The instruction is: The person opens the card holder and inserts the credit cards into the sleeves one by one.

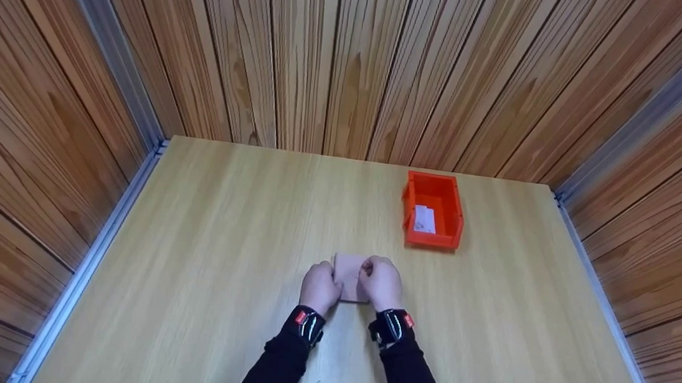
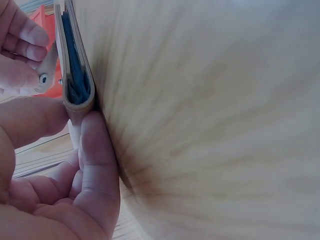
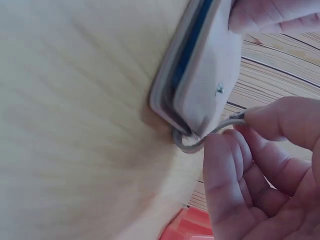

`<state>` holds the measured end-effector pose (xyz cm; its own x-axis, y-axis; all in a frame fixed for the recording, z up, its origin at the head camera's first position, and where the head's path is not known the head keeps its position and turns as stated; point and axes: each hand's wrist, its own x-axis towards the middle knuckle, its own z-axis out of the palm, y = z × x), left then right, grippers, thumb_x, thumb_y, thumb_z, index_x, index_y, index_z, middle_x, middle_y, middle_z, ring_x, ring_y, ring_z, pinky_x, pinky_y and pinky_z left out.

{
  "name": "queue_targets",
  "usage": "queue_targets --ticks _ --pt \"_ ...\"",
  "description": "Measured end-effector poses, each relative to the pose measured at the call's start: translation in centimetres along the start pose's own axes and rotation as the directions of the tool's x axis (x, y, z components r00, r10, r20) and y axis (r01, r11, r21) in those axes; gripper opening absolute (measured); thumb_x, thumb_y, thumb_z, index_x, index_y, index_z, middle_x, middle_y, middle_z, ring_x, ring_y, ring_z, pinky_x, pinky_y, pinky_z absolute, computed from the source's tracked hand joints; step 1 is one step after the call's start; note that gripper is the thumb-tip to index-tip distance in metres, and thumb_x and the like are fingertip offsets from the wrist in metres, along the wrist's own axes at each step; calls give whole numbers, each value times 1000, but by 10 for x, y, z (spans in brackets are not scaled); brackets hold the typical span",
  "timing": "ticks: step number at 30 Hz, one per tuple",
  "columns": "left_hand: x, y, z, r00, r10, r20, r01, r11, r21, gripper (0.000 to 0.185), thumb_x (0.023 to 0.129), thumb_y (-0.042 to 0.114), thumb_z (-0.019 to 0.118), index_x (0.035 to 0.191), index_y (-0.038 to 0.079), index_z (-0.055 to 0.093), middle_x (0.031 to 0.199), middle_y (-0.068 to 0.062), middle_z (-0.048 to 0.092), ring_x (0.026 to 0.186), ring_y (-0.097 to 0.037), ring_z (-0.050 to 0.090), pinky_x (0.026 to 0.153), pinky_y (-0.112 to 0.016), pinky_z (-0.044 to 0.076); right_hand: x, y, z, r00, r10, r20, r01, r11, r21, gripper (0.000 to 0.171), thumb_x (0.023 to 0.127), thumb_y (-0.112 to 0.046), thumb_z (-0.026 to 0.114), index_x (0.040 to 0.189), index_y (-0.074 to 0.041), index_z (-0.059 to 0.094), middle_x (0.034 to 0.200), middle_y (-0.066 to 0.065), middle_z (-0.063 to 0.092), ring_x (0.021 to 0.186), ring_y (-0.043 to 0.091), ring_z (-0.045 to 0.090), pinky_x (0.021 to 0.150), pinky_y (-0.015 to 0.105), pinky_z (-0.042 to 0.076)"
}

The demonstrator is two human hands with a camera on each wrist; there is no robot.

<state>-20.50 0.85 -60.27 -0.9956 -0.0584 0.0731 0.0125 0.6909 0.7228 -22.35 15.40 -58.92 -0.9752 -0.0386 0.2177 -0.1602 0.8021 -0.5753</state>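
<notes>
Resting on the pale wooden tabletop (image 1: 216,254), the left hand (image 1: 319,287) grips the left edge of a small tan wallet (image 1: 351,269), thumb and fingers curled around its folded spine. The wallet lies flat near the middle of the tabletop, between both hands, its blue lining (image 2: 75,65) showing in the left wrist view. The right hand (image 1: 381,282) pinches a grey metal ring (image 3: 190,142) at the wallet's corner and a snap tab. Farther right and back stands an orange bin (image 1: 447,227) holding a white packet (image 1: 424,219).
</notes>
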Motion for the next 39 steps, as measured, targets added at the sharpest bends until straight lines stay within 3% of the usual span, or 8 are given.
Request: queue_targets --ticks 6,12,20,25,32,39 --pt "1 -1 0 1000 -14 11 14 1000 -4 17 77 4 75 76 2 58 74 -8 56 73 -31 58 69 -45 47 2 4 -6 999 -9 -40 8 1000 -19 8 83 0 69 90 1 67 80 9 60 77 28 59 72 45 49" --pt "0 -1 -1 1000 -9 18 9 1000 -3 17 76 4 74 75 2 57 73 -8 55 72 -30 57 69 -46 47 0 11 -13 998 1 -67 -3 1000 -27 12 80 3 70 91 3 67 80 11 59 77 31 59 72 47 48" --pt "0 -1 0 1000 -11 17 11 1000 -8 17 76 4 76 78 1 59 75 -8 56 73 -29 57 70 -45 47 -2 23 -19 998 54 -39 -54 999 -1 10 75 6 65 85 1 65 84 15 60 80 35 60 74 50 48" --pt "-1 0 0 1000 -8 10 8 1000 -2 19 76 4 77 77 1 58 74 -8 56 72 -29 57 69 -45 47 -4 29 -19 997 9 -78 -9 1000 -2 9 70 6 61 78 1 64 77 12 57 74 34 58 69 47 47" --pt "-1 1 -1 1000 -16 15 16 1000 -2 18 77 5 76 78 2 58 75 -7 54 73 -28 56 70 -44 47 -3 36 -17 998 55 -26 -56 998 -37 8 73 7 63 78 1 65 79 13 58 78 37 59 73 49 47" --pt "-2 0 -1 1000 14 -13 -14 1000 -5 18 76 2 74 73 3 56 70 -6 54 69 -28 56 67 -45 47 -4 37 -18 994 106 2 -105 993 -59 6 75 4 65 78 -1 66 82 12 59 79 34 60 74 47 48"
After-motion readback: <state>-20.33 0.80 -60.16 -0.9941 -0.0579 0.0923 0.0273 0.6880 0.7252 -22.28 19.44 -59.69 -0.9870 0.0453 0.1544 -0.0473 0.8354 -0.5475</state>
